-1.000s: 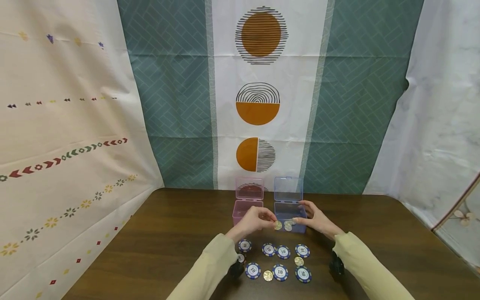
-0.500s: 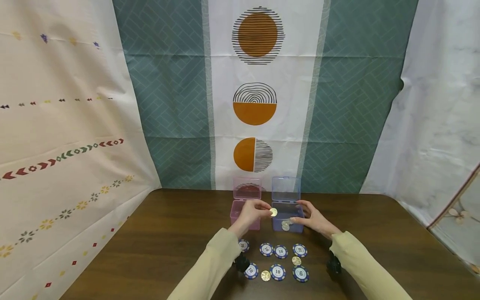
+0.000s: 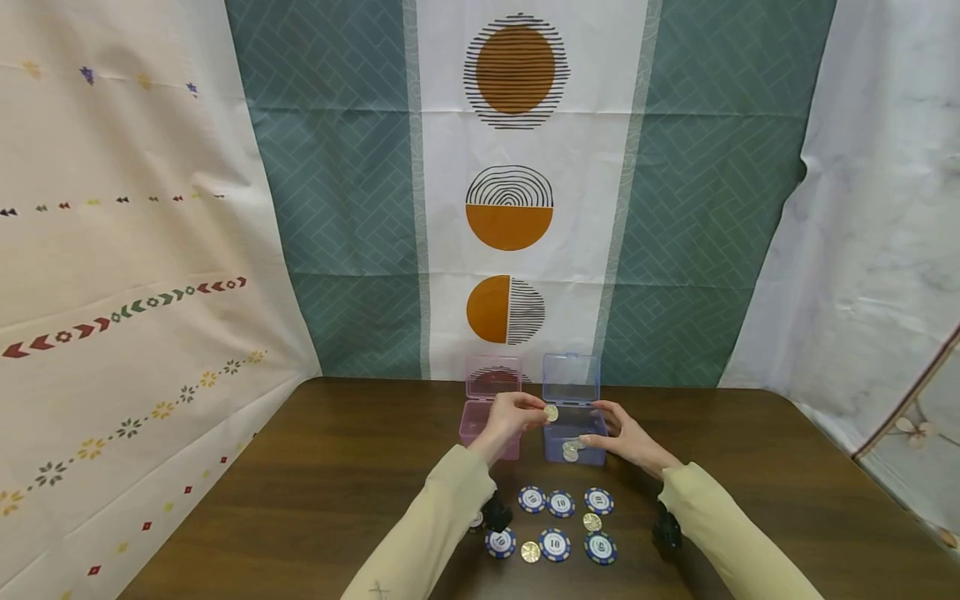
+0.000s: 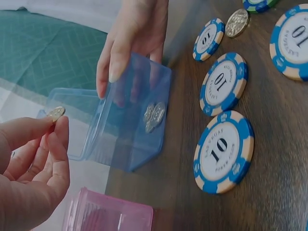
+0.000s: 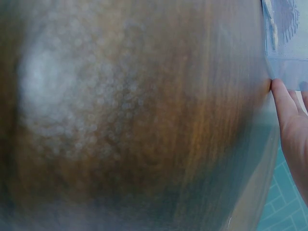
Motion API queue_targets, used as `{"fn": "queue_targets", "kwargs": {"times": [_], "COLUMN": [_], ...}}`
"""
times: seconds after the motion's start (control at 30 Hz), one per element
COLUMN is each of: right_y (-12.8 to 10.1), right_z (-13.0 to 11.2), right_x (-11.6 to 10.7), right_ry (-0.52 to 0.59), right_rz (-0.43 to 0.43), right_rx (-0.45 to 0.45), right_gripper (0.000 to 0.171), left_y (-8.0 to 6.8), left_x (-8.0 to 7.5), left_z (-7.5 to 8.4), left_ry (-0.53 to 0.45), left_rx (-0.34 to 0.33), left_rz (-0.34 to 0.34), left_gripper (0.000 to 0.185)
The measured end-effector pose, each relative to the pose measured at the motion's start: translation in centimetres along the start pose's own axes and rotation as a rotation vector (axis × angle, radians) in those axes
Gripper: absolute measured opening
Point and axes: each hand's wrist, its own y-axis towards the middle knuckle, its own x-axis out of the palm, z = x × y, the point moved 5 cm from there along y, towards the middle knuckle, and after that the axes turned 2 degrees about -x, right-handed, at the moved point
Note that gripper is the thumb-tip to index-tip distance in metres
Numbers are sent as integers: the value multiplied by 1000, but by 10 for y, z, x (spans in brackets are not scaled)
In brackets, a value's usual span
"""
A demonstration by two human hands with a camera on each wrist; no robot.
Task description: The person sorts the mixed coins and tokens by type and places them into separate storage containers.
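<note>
Between thumb and fingers, my left hand (image 3: 507, 421) pinches a gold coin (image 4: 57, 113). The coin is raised above the left side of an open-lidded blue plastic box (image 3: 555, 433). Several coins (image 4: 154, 115) show through the wall of that box, lying in it. My right hand (image 3: 636, 440) grips the box's right side, thumb toward the front and fingers toward the back. To the left stands a pink plastic box (image 3: 477, 425), its lid raised too; my left hand partly covers it in the head view.
Several blue-and-white poker chips (image 3: 554, 545) lie on the brown table (image 3: 360, 483) in front of the boxes. Two gold coins lie among them, one near the front (image 3: 530, 552). A patterned cloth (image 3: 510, 167) hangs behind the table.
My left hand has lifted the coin from in front of the blue box, up and back to its left side. The right hand keeps its grip on the box.
</note>
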Motion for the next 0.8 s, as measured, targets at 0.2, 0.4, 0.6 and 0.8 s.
{"fn": "queue_targets", "kwargs": {"times": [0.2, 0.4, 0.6, 0.8], "right_y": [1, 1, 1, 0], "right_z": [-1, -2, 0, 1], "right_x": [-1, -1, 0, 1], "right_ry": [0, 2, 5, 10], "right_rz": [2, 9, 10, 11], "right_rx": [-3, -9, -3, -9], "right_gripper": [77, 77, 77, 76], "left_y": [6, 5, 3, 1], "left_x": [2, 5, 7, 8], "left_z": [-5, -5, -4, -5], "left_ry": [-2, -5, -40, -51], "left_rx": [37, -10, -23, -13], "left_rz": [1, 26, 40, 9], "left_gripper": [8, 9, 13, 15]}}
